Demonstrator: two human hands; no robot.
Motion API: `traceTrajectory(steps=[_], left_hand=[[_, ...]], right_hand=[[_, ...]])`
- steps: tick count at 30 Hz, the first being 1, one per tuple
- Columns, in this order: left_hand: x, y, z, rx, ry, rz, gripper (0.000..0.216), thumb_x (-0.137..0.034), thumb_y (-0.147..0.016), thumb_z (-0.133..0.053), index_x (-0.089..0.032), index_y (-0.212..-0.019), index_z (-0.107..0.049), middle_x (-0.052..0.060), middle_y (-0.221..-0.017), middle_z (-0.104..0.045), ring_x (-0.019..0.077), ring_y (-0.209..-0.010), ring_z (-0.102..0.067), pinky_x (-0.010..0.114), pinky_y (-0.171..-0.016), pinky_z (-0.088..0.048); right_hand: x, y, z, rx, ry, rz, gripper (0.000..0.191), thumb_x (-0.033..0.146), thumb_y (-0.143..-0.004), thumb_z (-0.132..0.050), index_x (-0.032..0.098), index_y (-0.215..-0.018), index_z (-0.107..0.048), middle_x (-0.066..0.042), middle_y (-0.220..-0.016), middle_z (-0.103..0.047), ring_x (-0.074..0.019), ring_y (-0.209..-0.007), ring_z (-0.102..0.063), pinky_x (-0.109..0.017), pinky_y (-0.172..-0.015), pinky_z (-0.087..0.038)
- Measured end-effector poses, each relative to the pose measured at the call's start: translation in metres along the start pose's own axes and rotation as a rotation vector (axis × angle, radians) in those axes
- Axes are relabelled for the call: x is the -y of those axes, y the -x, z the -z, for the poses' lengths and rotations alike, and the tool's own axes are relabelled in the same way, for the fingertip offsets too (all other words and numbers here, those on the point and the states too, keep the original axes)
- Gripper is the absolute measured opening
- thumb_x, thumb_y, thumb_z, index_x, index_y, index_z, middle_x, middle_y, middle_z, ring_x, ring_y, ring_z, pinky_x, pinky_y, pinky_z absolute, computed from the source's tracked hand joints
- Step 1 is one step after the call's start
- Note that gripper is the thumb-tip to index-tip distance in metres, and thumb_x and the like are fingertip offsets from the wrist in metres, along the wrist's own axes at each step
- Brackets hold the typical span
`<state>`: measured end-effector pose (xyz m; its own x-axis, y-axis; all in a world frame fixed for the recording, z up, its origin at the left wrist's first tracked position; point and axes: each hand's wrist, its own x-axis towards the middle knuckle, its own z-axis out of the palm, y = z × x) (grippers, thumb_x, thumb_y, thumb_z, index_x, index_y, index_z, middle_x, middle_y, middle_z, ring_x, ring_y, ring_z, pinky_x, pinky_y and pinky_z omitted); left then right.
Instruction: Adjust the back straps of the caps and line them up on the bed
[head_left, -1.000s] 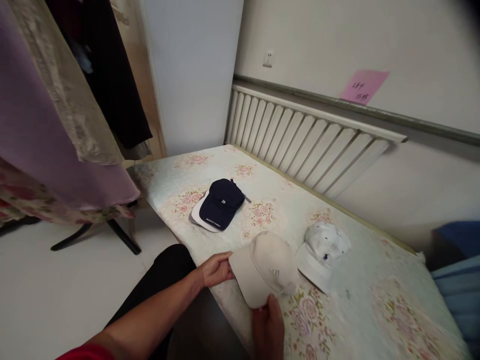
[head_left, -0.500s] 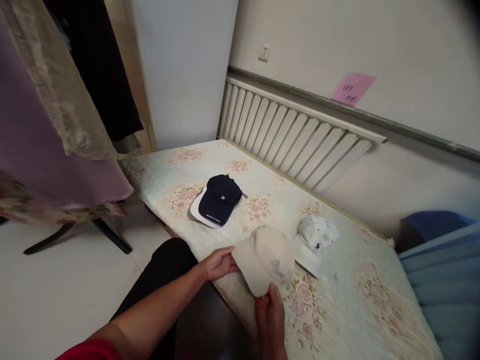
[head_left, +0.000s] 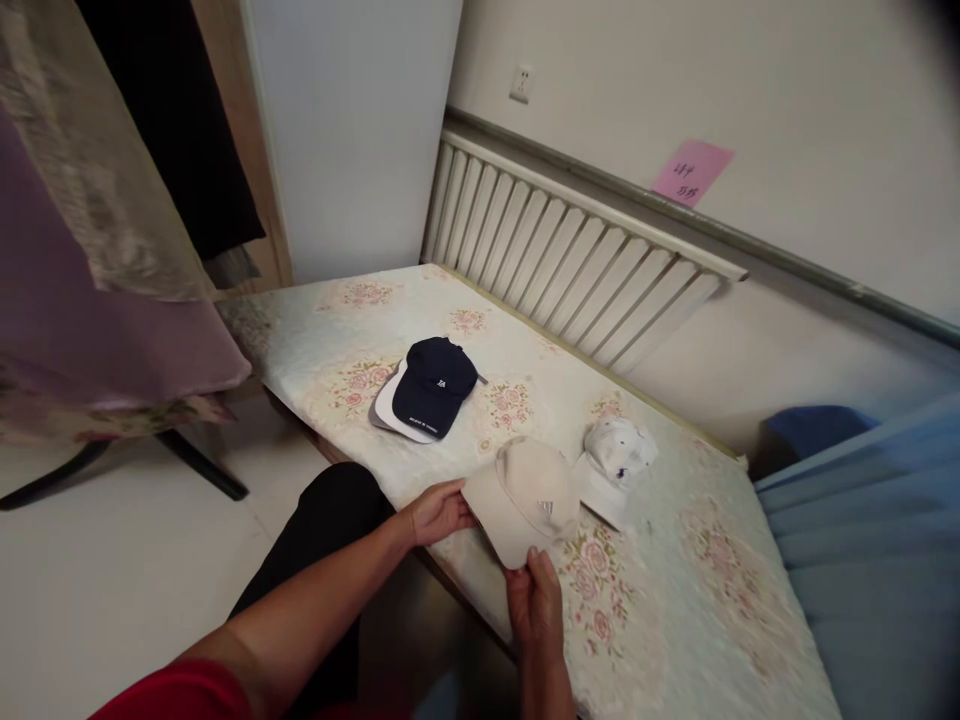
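A beige baseball cap (head_left: 536, 490) with a small metallic emblem is held between both hands, its brim toward me. My left hand (head_left: 441, 512) pinches the brim's left edge, fingers partly tucked under it. At the brim's other edge, my right hand (head_left: 536, 595) grips with thumb and fingers. Just right of it lies a white cap (head_left: 616, 465) with a small dark logo. Farther back on the left, a navy cap (head_left: 436, 385) with white lettering on its brim rests on top of a white-brimmed cap (head_left: 390, 410); a grey brim edge shows beneath them.
The caps are over a mattress (head_left: 360, 330) with a floral cover. Behind it runs a white radiator (head_left: 547, 230) along the wall. Hanging clothes (head_left: 112, 260) on a black-legged stand are at the left, and a blue curtain (head_left: 877, 530) is at the right.
The camera view has shifted slightly, so the scene sits a little higher and more to the left. Both hands keep hold of the beige cap, which has hardly moved over the mattress.
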<state>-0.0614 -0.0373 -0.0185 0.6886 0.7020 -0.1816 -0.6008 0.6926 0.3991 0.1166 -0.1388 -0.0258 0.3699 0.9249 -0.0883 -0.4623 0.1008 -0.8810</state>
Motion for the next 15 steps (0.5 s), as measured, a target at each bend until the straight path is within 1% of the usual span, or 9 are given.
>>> traceTrajectory(steps=[3, 6, 8, 11, 15], left_hand=[[0.0011, 0.0006, 0.0029, -0.005, 0.012, -0.006, 0.031, -0.027, -0.083, -0.058, -0.008, -0.108, -0.061, 0.013, -0.099, -0.068, 0.0223, -0.092, -0.062, 0.038, -0.088, -0.042], [0.0020, 0.0008, 0.0060, -0.014, 0.019, -0.017, 0.029, -0.024, -0.082, -0.059, -0.009, -0.106, -0.061, 0.013, -0.098, -0.068, 0.0223, -0.091, -0.062, 0.038, -0.088, -0.042], [0.0022, 0.0009, 0.0069, -0.019, 0.021, -0.021, 0.028, -0.023, -0.081, -0.061, -0.009, -0.106, -0.061, 0.012, -0.098, -0.068, 0.0222, -0.091, -0.062, 0.038, -0.088, -0.042], [0.0020, 0.0011, 0.0059, -0.021, 0.016, -0.021, 0.030, -0.022, -0.079, -0.063, -0.010, -0.106, -0.061, 0.012, -0.099, -0.068, 0.0220, -0.091, -0.062, 0.038, -0.088, -0.042], [0.0010, 0.0006, 0.0030, -0.043, -0.002, 0.002, 0.028, -0.024, -0.078, -0.063, -0.010, -0.102, -0.060, 0.011, -0.093, -0.068, 0.0212, -0.088, -0.063, 0.038, -0.088, -0.042]], right_hand=[[0.0014, -0.0005, -0.0003, -0.020, -0.108, -0.106, 0.053, 0.031, -0.076, -0.065, 0.022, -0.126, -0.049, -0.009, -0.112, -0.065, -0.0192, -0.096, -0.063, -0.038, -0.087, -0.049], [0.0017, -0.0008, 0.0006, -0.040, -0.107, -0.136, 0.056, 0.031, -0.075, -0.066, 0.021, -0.127, -0.048, -0.010, -0.114, -0.064, -0.0196, -0.097, -0.063, -0.037, -0.086, -0.050], [0.0016, -0.0009, 0.0011, -0.039, -0.093, -0.134, 0.056, 0.031, -0.074, -0.067, 0.021, -0.126, -0.048, -0.010, -0.114, -0.064, -0.0198, -0.097, -0.062, -0.037, -0.086, -0.050], [0.0014, -0.0005, -0.0006, -0.036, -0.066, -0.092, 0.053, 0.033, -0.074, -0.066, 0.021, -0.124, -0.050, -0.010, -0.112, -0.065, -0.0198, -0.097, -0.062, -0.038, -0.087, -0.049], [0.0014, 0.0030, -0.0059, -0.064, -0.001, -0.049, 0.044, 0.038, -0.075, -0.063, 0.018, -0.113, -0.053, -0.008, -0.102, -0.066, -0.0192, -0.093, -0.062, -0.038, -0.084, -0.050]])
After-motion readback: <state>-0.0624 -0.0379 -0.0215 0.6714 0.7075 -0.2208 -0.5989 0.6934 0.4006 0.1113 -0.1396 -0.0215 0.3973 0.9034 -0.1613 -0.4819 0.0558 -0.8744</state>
